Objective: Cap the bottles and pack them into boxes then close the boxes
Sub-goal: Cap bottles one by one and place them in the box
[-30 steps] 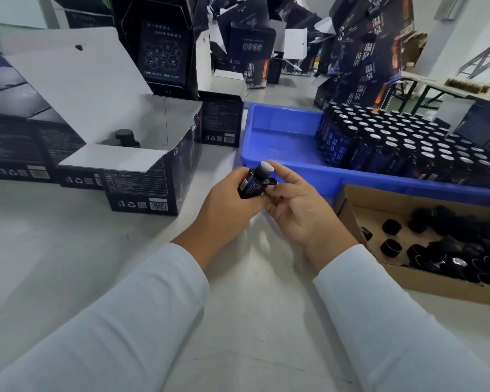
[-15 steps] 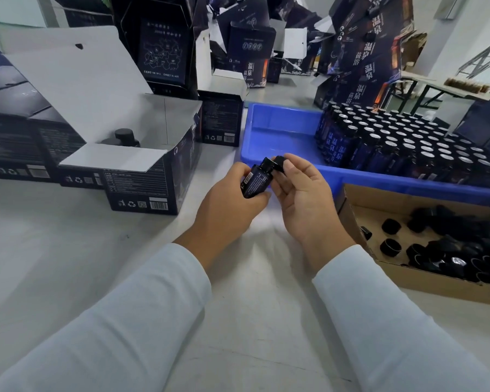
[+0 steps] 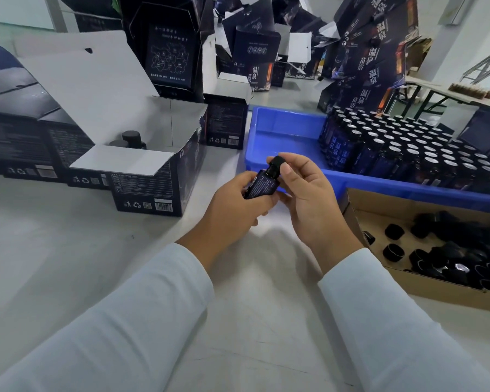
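Observation:
My left hand (image 3: 232, 205) grips a small dark bottle (image 3: 262, 186) tilted up to the right above the table. A black cap (image 3: 276, 162) sits on its neck, pinched between thumb and fingers of my right hand (image 3: 309, 199). To the left stands an open dark box (image 3: 150, 176) with its white lid flap raised; two capped bottles (image 3: 129, 140) stand inside it. Several uncapped bottles (image 3: 402, 154) with silver tops fill the right of a blue tray (image 3: 283, 128). A cardboard box (image 3: 379, 205) at the right holds several loose black caps (image 3: 450, 250).
Closed dark boxes (image 3: 20, 142) line the left side. More open and stacked dark boxes (image 3: 371, 60) crowd the back of the white table (image 3: 68, 264). A small open box (image 3: 225, 120) stands between the packing box and the tray.
The bottle's top was bare and silver a second ago; my right hand has brought a black cap onto the neck and now pinches it there. The bottle barely moved.

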